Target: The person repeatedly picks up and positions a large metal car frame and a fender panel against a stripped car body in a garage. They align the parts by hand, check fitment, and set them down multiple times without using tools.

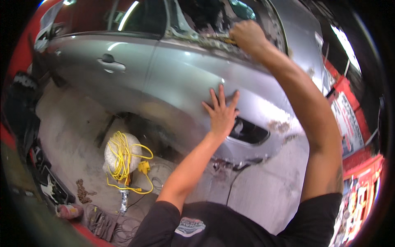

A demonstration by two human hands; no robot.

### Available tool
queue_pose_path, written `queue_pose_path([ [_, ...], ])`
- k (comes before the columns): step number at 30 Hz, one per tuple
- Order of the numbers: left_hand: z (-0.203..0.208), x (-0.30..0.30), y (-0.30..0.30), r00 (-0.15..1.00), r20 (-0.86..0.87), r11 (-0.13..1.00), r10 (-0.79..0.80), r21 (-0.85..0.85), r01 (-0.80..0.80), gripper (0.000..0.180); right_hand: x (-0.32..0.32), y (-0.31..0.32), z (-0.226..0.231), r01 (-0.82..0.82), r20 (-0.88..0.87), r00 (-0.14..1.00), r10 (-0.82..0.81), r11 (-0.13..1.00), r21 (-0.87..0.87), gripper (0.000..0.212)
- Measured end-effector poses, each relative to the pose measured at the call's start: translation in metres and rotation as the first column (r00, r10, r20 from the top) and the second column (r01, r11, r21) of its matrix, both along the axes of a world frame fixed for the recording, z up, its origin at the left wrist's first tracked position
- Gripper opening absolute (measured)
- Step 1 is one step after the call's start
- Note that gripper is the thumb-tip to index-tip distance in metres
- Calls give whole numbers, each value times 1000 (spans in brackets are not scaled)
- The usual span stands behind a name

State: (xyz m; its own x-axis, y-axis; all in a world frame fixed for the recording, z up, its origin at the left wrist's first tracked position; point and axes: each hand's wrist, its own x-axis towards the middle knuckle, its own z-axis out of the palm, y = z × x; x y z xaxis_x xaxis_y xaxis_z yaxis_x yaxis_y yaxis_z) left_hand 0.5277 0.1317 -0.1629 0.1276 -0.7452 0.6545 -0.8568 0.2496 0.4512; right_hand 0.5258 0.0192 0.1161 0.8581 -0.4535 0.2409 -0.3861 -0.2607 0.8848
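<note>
A gray car [131, 78] stands before the person, its rear quarter panel [193, 82] below a window opening [187, 42]. The left grip [222, 119] lies spread against the panel; the right grip [248, 36], at the opening's lower edge, is clenched around a partly hidden yellowish tool [232, 41].

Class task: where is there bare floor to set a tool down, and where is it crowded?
Bare floor shows between the silver car and the black shirt. Another patch lies left of the yellow cord, beyond the brown chain. It is crowded around that cord and at lower left, near the pinkish container.
</note>
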Motion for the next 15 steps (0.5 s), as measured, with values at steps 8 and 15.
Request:
queue_pose_path([
  [8,-5,-8,-1,999,34,1000,-4,20,4,75,-65,22,50,221,311,928,-204,975,-19,15],
  [15,-11,-9,-8,1000,16,1000,10,-23,-10,79,-208,123,21,-167,433,887,162,986,-26,22],
])
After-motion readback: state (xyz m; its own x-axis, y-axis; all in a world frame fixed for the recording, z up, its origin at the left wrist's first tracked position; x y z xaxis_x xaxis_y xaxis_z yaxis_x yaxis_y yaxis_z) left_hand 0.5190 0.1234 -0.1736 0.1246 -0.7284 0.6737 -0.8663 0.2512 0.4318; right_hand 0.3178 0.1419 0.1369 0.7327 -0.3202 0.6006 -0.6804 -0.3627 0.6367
